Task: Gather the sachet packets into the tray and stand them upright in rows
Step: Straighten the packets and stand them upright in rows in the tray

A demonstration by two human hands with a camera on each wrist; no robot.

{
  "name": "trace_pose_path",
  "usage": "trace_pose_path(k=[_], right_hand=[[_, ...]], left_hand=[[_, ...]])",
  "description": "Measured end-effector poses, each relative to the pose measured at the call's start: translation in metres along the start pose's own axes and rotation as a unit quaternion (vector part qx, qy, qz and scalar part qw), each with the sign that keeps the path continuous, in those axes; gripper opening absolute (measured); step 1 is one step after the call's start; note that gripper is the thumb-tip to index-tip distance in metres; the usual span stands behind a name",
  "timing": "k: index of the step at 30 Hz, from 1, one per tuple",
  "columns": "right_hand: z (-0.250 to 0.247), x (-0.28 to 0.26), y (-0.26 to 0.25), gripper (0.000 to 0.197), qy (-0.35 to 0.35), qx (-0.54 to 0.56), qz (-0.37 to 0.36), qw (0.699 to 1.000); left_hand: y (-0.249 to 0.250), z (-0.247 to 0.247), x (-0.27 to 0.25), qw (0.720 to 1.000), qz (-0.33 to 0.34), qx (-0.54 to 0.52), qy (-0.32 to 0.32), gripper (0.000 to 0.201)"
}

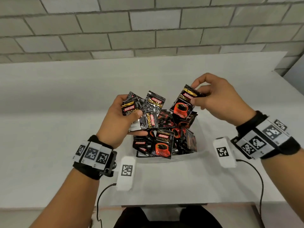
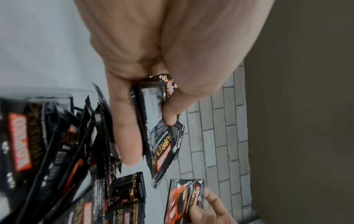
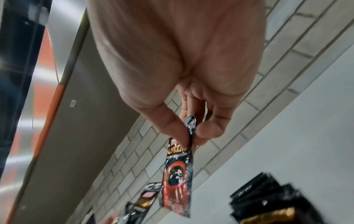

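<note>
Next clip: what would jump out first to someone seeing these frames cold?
The jumbled heap of glossy black-and-red coffee sachets filling the clear plastic tray at the centre of the white table. Above it, the left hand grips a fanned bunch of sachets, while the right hand pinches a single sachet by its top edge.

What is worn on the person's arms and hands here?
Both hands, left hand and right hand, are bare, with no gloves or sleeves. Each wrist carries a black strap with white blocks printed with black square markers. A thin black cable runs near each forearm.
</note>
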State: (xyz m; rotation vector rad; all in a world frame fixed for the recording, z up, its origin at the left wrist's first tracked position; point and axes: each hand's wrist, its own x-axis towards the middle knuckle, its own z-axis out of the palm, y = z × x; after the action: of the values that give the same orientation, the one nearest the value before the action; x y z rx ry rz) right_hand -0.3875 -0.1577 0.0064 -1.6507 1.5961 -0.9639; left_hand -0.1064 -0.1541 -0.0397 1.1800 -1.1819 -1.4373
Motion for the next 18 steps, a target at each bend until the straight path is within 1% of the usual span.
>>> trace_pose_path(k=[1,4,6,8,10,13,16,18], right_hand=[[-0.004,0.002,0.003,0.026,-0.009,-0.030,0.004,1.000],[-0.007,0.005,0.016,0.017,-0.065,-0.134,0.011,0.989],[0.000,0.007,0.027,0.014,-0.065,-0.179,-0.001,0.982],[0.009,0.010,0.039,0.014,-0.045,-0.230,-0.035,0.972],[0.016,0.013,0.047,0.016,-0.043,-0.256,-0.062,0.964],[0.023,0.018,0.053,0.022,-0.061,-0.269,-0.084,0.958],[0.028,0.024,0.054,0.023,-0.084,-0.296,-0.090,0.947],[0.030,0.027,0.054,0.027,-0.096,-0.316,-0.087,0.940]], left_hand=[[0.000,-0.002,0.000,1.000,0.002,0.001,0.004,0.035],[-0.001,-0.005,0.001,1.000,0.003,-0.002,0.013,0.036],[-0.002,-0.006,0.001,1.000,0.002,-0.003,0.017,0.037],[-0.003,-0.005,0.002,1.000,-0.001,-0.002,0.017,0.037],[-0.004,-0.003,0.002,1.000,-0.002,-0.002,0.011,0.037],[-0.004,-0.003,0.001,1.000,-0.004,0.003,0.003,0.037],[-0.004,-0.004,0.002,1.000,-0.005,0.008,0.001,0.038],[-0.003,-0.005,0.002,1.000,-0.005,0.010,-0.001,0.038]])
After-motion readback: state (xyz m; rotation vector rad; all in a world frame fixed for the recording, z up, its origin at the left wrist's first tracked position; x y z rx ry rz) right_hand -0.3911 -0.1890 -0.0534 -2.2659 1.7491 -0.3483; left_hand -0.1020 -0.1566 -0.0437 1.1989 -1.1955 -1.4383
